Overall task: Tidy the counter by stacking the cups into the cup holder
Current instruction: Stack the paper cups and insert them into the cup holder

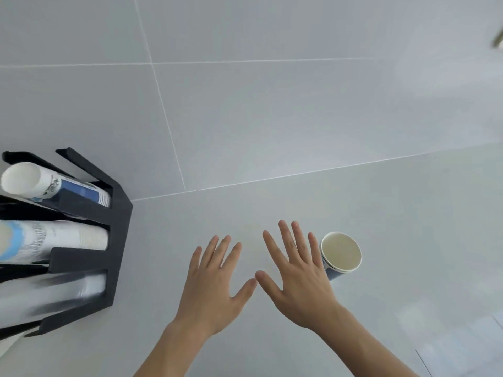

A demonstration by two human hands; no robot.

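Roughly centred, low:
Left hand [211,281]: flat, fingers spread wide, holding nothing, over the desk [408,240].
Right hand [298,276]: flat and spread wide too, empty; its thumb tip nearly meets the left thumb tip.
Paper cup [341,254]: upright on the desk, mouth up, just beside the right hand's little finger, blue lower wall.
Cup holder [119,240]: black, at the left edge, well apart from the hands, 3 slots in view.
Slots: blue-and-white cup stack [54,187] in the far slot, white stack [54,239] in the middle, near slot blurred.
Open room: bare desk between holder and hands.
Back edge: tiled wall [272,104] meets the desk behind.
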